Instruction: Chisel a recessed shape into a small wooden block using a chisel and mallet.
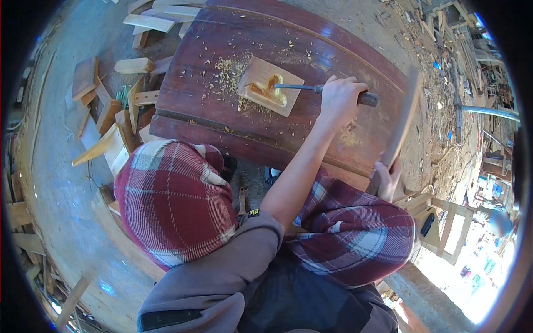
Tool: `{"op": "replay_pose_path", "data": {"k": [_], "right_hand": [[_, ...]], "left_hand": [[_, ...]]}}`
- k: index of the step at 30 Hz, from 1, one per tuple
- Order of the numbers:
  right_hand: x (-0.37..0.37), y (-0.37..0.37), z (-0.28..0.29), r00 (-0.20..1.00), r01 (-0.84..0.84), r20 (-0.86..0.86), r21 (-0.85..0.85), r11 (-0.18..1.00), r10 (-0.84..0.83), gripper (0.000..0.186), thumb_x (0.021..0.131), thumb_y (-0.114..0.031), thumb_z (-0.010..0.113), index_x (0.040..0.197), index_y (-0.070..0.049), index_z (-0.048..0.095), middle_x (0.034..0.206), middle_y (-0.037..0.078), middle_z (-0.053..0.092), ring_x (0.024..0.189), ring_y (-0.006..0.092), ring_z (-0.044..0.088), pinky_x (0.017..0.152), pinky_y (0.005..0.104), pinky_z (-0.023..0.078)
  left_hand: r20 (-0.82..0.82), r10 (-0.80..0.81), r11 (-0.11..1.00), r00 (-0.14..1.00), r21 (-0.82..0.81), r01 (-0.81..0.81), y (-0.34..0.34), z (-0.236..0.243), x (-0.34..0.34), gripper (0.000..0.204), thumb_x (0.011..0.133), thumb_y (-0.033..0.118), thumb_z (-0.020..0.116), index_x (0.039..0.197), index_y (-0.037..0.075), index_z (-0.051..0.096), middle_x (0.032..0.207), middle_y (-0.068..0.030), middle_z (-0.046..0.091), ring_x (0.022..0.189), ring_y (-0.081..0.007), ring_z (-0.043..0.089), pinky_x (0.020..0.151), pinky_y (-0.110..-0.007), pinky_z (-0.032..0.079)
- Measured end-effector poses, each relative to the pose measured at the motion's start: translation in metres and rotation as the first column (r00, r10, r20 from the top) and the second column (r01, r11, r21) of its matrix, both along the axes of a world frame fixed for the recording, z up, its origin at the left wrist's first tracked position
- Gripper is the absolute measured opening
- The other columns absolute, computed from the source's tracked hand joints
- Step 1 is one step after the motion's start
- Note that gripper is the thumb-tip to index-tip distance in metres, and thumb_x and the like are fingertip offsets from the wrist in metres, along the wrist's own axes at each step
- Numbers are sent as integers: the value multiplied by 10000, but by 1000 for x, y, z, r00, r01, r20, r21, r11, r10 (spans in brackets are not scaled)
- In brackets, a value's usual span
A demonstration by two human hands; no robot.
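Note:
A pale wooden block [257, 69] lies on a dark red-brown wooden board [211, 34], with a heart-like hollow cut into its top. My left hand [340, 100] grips a chisel [297, 86] by its upper part, and its dark handle end shows past my fist. The chisel slants low over the block, its tip in the hollow. To the right, my right hand [387, 178] is wrapped around the lower end of a long wooden stick [405, 119], raised at a slant beyond the chisel handle and blurred at its top. Wood shavings [229, 75] lie around the block.
Several wood offcuts [145, 22] lie piled on the floor left of the board. Red plaid cloth [175, 200] covers my knees at the near edge. A wooden frame [452, 227] stands at the lower right, with more scrap wood [449, 22] at the far right.

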State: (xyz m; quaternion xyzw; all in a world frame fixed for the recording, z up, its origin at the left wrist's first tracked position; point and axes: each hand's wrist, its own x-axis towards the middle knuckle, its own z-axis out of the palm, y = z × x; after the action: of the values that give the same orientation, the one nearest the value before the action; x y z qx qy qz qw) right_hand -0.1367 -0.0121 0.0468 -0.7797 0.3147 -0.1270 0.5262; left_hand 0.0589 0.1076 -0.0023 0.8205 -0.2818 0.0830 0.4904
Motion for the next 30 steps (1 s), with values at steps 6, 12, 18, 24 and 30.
{"op": "replay_pose_path", "data": {"k": [6, 12, 18, 24, 30], "right_hand": [[-1, -8, -2, 999, -26, 46, 72, 997, 23, 359, 752, -102, 664, 1054, 34, 523, 733, 54, 523, 554, 127, 522, 473, 262, 426], [5, -11, -1, 999, -34, -35, 200, 979, 42, 362, 832, -173, 641, 1120, 7, 518, 747, 46, 526, 627, 108, 520, 533, 236, 448], [14, -3, -16, 943, -306, -186, -151, 940, 277, 447, 743, -219, 765, 1049, 49, 577, 840, 88, 620, 791, 133, 546, 722, 308, 466], [11, 3, -23, 905, -391, -214, -85, 916, 367, 526, 702, -233, 801, 1102, 33, 586, 960, 159, 673, 905, 202, 635, 812, 352, 493], [38, 6, 5, 847, -511, -377, -379, 771, 376, 757, 658, -351, 799, 1292, -84, 484, 966, 230, 669, 928, 424, 628, 786, 462, 503]], "left_hand": [[29, 15, 1000, 999, -9, -14, 6, 16, 0, 258, 681, 79, 696, 921, 171, 700, 829, -29, 627, 822, -231, 625, 779, -373, 413], [40, 133, 979, 990, -160, -125, 13, 51, -4, 242, 677, 55, 709, 899, 147, 680, 810, -35, 607, 808, -244, 602, 773, -376, 385], [-37, 473, 802, 880, -394, -448, 38, 63, 18, 192, 711, 36, 694, 889, 95, 653, 843, -76, 614, 816, -290, 584, 738, -384, 397], [-74, 560, 719, 825, -453, -528, 57, 62, 20, 210, 703, 20, 699, 897, 87, 655, 854, -81, 617, 831, -310, 591, 735, -393, 419], [-46, 530, 744, 847, -454, -491, 60, 49, 20, 223, 702, 30, 720, 911, 87, 666, 888, -78, 641, 833, -296, 610, 738, -374, 444]]}}
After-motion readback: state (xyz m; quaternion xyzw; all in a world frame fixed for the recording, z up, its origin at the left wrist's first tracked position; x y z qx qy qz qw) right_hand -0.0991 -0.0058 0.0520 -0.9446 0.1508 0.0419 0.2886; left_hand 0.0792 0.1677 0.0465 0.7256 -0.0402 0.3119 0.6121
